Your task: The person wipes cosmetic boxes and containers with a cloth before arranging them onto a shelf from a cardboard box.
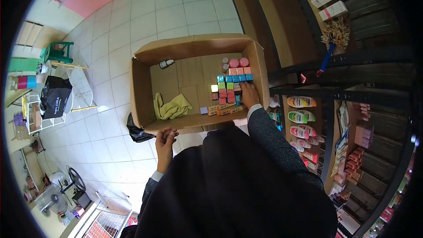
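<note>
My right hand (249, 94) sits at centre frame, inside the big open brown cardboard box (142, 83), fingers spread flat over the small bright packets (229, 89) stacked in rows against the box's right wall. It is pressing or touching them; whether it actually pinches one, I cannot tell. My left hand (165, 140) is lower and left of that, outside the box, fingers curled loosely just under the near rim, holding nothing that I can see.

The packet block runs in a long column from near the hand up toward the top of the frame, ending at two pink round-capped bottles (238, 62). So it lies directly under and above the right hand, well apart from the left. The right is clearly the nearer.

Left of the packets, on the box floor: a crumpled yellow cloth (172, 107). Upper left corner of the box: a small dark-capped bottle (166, 64).

Outward: white tiled floor (176, 13). Right of frame, a dark metal shelf rack (330, 92) with hanging sachets (300, 117) and white cartons (328, 2) above.
</note>
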